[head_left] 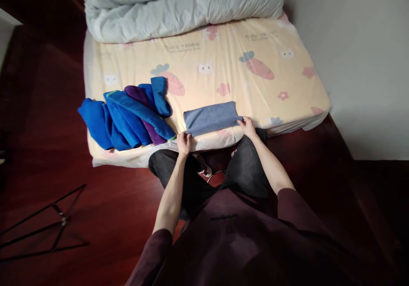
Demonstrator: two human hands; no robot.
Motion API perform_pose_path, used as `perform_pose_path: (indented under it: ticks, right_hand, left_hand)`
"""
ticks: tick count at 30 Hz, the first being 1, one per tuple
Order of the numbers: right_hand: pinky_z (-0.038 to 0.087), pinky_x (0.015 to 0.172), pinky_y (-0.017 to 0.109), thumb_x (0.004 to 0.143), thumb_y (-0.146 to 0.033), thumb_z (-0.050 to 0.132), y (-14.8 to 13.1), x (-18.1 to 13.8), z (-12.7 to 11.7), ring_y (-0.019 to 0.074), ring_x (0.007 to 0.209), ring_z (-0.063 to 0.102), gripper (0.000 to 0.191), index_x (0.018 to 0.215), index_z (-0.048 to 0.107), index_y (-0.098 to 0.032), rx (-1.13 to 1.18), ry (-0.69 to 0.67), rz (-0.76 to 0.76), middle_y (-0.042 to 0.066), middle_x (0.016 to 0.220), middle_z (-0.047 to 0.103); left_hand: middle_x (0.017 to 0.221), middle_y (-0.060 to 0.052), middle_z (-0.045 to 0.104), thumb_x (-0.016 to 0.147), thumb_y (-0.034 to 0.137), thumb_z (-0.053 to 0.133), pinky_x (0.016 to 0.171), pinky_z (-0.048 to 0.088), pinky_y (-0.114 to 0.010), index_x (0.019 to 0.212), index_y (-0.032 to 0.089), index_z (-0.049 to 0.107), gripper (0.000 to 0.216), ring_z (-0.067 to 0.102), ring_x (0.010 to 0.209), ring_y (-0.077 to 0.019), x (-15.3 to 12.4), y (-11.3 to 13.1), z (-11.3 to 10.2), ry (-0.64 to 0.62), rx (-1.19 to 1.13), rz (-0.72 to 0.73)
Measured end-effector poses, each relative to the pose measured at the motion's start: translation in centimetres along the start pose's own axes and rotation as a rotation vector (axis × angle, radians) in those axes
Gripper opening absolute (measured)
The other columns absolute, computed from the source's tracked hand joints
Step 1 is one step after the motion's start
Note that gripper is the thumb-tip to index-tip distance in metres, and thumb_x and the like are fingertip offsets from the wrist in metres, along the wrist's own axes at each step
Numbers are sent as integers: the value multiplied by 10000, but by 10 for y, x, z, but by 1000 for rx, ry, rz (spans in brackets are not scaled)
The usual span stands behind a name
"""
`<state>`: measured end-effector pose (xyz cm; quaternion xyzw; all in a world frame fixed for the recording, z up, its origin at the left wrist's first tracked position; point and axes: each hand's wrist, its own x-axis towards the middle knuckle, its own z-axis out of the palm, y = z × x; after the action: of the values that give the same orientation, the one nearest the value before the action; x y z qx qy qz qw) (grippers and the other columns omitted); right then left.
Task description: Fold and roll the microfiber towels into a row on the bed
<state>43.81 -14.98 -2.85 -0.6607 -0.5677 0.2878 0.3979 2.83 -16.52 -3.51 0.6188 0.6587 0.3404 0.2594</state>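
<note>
A grey-blue towel [210, 118] lies flat as a long folded strip near the front edge of the bed. My left hand [184, 143] pinches its near left corner. At the near right corner, my right hand [247, 127] is closed on the cloth between thumb and fingers. Just left of my left hand rests an overlapping row of folded cloths [124, 118] in blue and purple, one with a green edge; the nearest one reaches almost to that hand.
The bed [198, 81] has a yellow sheet with carrots and rabbit faces. A bunched pale grey quilt [191, 9] lies across its far end. A black tripod leg set [54, 222] stands on the red-brown floor at left. A wall [354, 64] borders the right.
</note>
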Motion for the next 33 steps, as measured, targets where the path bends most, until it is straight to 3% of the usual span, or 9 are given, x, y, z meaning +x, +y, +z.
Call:
perform_pose_path:
  ticks: [3, 8, 12, 15, 19, 26, 33]
  right_hand:
    - [573, 761, 420, 934, -749, 623, 2, 0, 0, 224, 658, 553, 524, 725, 531, -278, -28, -39, -23, 17, 670, 563]
    - [559, 723, 419, 934, -760, 632, 2, -1, -1, 220, 614, 527, 532, 742, 553, -270, -46, -63, -33, 8, 637, 540]
    - [582, 748, 420, 921, -725, 678, 1, -1, -1, 226, 623, 565, 473, 977, 677, -256, -27, -54, 2, -10, 647, 576]
    - [585, 801, 443, 914, -707, 683, -2, -2, -1, 239, 633, 583, 514, 1176, 667, -264, -9, -30, 0, -26, 648, 585]
    - [562, 772, 435, 919, -709, 646, -4, -5, -2, 235, 603, 561, 537, 1216, 627, -262, -9, -16, -25, -42, 614, 562]
    - [556, 704, 389, 941, -610, 659, -5, -6, -2, 213, 554, 536, 421, 1189, 623, -272, 7, -63, 2, -67, 593, 535]
    - [525, 702, 336, 971, -373, 628, -13, -7, -4, 191, 567, 505, 192, 1070, 730, -244, -133, -122, -32, -52, 587, 487]
  left_hand:
    - [927, -116, 621, 1053, 389, 531, 1009, 515, -486, 953, 235, 606, 199, 614, 1004, -319, 2, -4, 0, 29, 3, -28]
    - [982, -132, 664, 1060, 435, 555, 1003, 531, -467, 1064, 214, 646, 239, 639, 1015, -310, 2, -8, 2, 63, 6, -19]
    - [1031, -138, 701, 1061, 447, 569, 992, 550, -448, 1211, 197, 661, 305, 675, 1033, -302, -1, -7, 3, 87, 2, -3]
    - [1040, -130, 709, 1058, 443, 576, 982, 557, -434, 1301, 190, 638, 357, 692, 1018, -290, -2, -5, 3, 94, -24, -7]
    - [942, -75, 682, 1073, 434, 538, 942, 554, -394, 1385, 159, 589, 419, 683, 902, -245, -4, -2, 1, 93, -77, -2]
    - [789, -16, 599, 1053, 329, 502, 862, 539, -355, 1258, 185, 680, 308, 623, 781, -221, -4, 4, -3, 77, -50, 7]
    - [809, -55, 642, 995, 279, 577, 905, 537, -388, 1167, 200, 757, 261, 641, 883, -265, -2, 6, -3, 69, 33, -23]
